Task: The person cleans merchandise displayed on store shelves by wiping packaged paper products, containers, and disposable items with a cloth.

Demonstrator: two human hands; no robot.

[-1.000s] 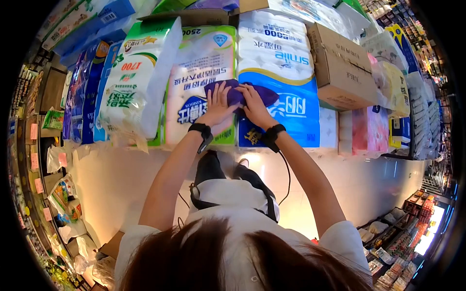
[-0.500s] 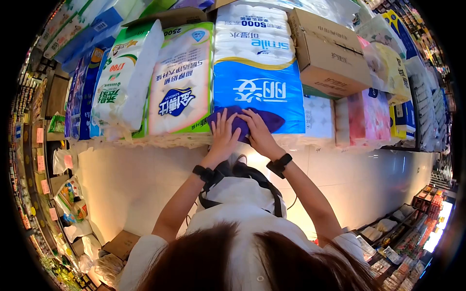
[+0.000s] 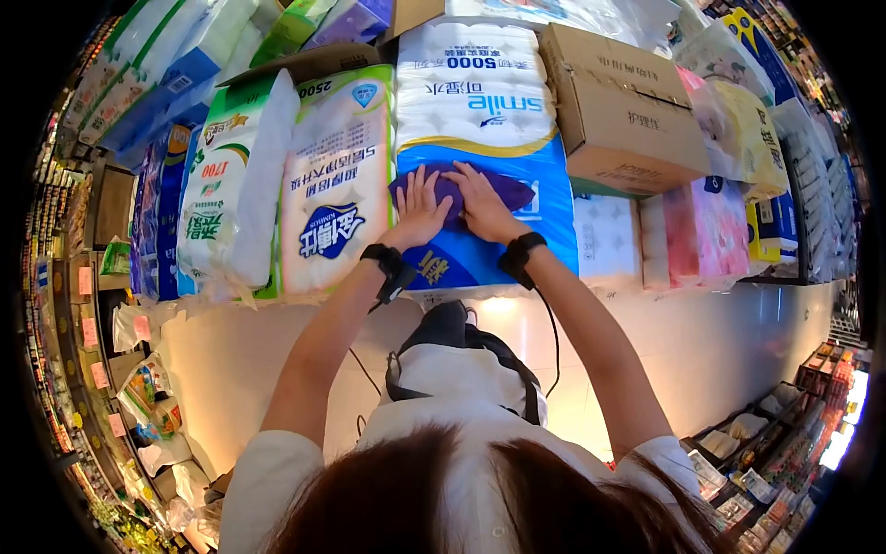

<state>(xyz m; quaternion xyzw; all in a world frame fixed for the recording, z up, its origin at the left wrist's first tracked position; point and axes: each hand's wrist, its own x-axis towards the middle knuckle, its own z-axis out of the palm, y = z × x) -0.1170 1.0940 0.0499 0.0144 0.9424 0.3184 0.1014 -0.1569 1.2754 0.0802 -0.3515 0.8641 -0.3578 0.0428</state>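
Note:
A dark purple cloth lies on the blue lower part of a large blue-and-white pack of tissue rolls. My left hand presses flat on the cloth's left part, fingers stretched out. Close beside it, my right hand also rests on the cloth with its fingers extended and apart. Part of the cloth is covered by both hands. To the left of the pack stands a pink-and-white tissue pack with a green edge.
A brown cardboard box sits right of the pack, above a white pack. Pink packs stand farther right. A green-and-white pack stands at left. Goods-filled shelves line both sides of the tiled floor.
Both hands and the cloth have moved up the blue pack, away from its near edge. More of the pack's blue lower end now shows. The view has shifted slightly.

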